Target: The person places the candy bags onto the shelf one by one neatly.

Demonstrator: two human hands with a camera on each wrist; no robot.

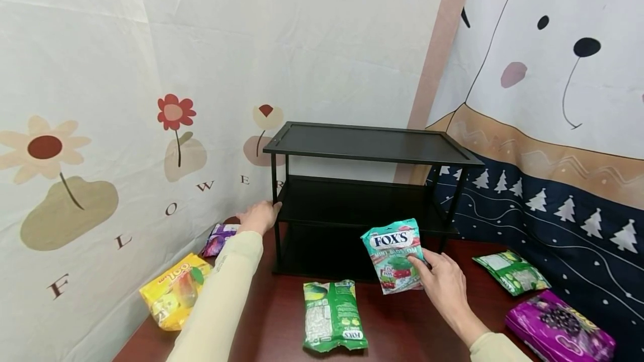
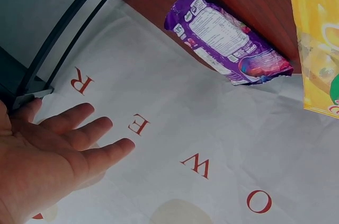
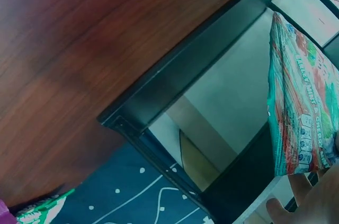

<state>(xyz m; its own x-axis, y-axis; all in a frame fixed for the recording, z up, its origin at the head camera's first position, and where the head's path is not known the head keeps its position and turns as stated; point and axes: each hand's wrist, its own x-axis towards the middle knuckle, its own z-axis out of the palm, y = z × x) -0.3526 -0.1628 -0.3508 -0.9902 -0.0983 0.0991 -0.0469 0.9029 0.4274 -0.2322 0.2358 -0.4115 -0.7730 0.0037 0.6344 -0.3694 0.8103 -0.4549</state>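
My right hand pinches a teal bag of Fox's candy by its right edge, thumb on the printed front. The bag is upright in front of the lower tiers of a black three-tier rack. In the right wrist view the candy bag shows its side, with the right hand below it. My left hand touches the rack's left post near the middle shelf. Its fingers are extended and hold nothing in the left wrist view.
A green candy bag lies before the rack. On the left are a yellow bag and a purple pack. Another green bag and a large purple bag lie at right. Printed cloth hangs behind the table.
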